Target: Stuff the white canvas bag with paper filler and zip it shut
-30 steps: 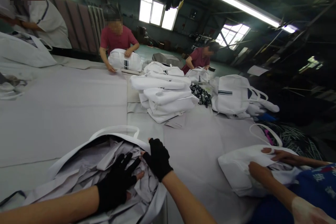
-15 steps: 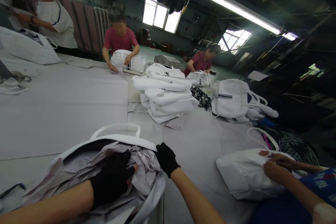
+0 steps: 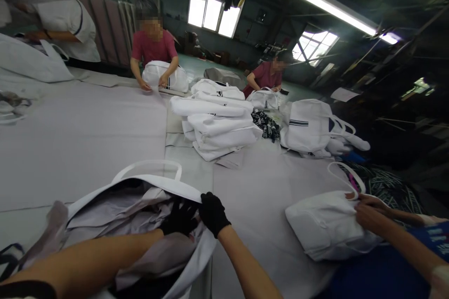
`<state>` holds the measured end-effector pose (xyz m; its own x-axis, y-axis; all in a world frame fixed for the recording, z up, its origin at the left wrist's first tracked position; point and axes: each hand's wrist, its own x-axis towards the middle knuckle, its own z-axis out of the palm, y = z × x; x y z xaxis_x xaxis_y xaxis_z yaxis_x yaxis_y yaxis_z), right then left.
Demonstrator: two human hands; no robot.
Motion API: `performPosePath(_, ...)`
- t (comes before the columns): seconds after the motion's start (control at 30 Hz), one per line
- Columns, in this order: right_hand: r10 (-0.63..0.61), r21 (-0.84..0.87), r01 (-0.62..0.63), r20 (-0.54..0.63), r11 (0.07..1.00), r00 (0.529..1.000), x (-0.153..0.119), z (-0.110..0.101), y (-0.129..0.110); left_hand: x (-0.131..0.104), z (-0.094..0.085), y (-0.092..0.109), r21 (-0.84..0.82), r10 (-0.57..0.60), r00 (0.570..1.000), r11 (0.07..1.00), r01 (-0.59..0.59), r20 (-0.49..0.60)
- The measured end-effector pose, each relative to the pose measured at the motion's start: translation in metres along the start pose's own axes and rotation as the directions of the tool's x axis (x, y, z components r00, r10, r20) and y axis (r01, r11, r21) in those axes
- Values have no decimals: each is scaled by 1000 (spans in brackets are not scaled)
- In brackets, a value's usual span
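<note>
A large white bag (image 3: pixel 189 188) lies open in front of me, its handle standing up at the far rim. Grey crumpled lining (image 3: pixel 112 217) fills its mouth. My left hand (image 3: pixel 180 217), in a black glove, is inside the bag against the lining at the right end, fingers spread and partly hidden by cloth. With its fingers closed round the white rim at the bag's right corner, my right hand (image 3: pixel 213 214), also black-gloved, grips the edge from outside.
A pile of folded white bags (image 3: pixel 220 126) lies beyond. An upright white bag (image 3: pixel 305 126) stands at the back right. At the near right, a person's hands (image 3: pixel 372 210) hold another white bag (image 3: pixel 326 229). Three people work across the table (image 3: pixel 87 126).
My left hand has moved right and deeper into the bag, and the lining has shifted, with a fold now raised at the left. My right hand keeps its hold on the rim.
</note>
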<state>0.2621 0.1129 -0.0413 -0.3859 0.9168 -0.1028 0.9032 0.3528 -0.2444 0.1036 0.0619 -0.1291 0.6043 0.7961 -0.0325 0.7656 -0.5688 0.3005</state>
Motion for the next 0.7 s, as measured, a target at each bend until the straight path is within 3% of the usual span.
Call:
performPosePath(0.1, -21, 111, 27, -54, 993, 998, -23, -14, 6, -5, -2, 6, 9, -38, 998, 999, 38, -44)
performPosePath(0.17, -108, 200, 129, -110, 971, 988, -45, -20, 2, -10, -20, 3, 21, -16, 997, 1000, 17, -82)
performPosePath(0.3, -443, 163, 460, -133, 873, 887, -82, -14, -18, -25, -93, -5, -120, 124, 992, 985, -122, 10)
performPosePath(0.4, -501, 119, 523, -176, 844, 847, -90, -6, -27, -53, -145, 0, -246, 150, 975, 963, -107, 162)
performPosePath(0.47, -524, 128, 554, -206, 823, 826, -90, -2, -29, -77, -159, 7, -232, 154, 943, 969, -86, 294)
performPosePath(0.53, -546, 87, 582, -257, 809, 797, -88, 3, -30, -99, -154, 11, -173, 136, 915, 982, -74, 380)
performPosePath(0.6, -524, 25, 571, -365, 820, 769, -86, 12, -32, -113, -131, 11, -148, 104, 902, 988, -45, 418)
performPosePath(0.7, -457, -32, 525, -539, 851, 708, -80, 31, -37, -120, -83, 10, -105, 29, 954, 994, 3, 299)
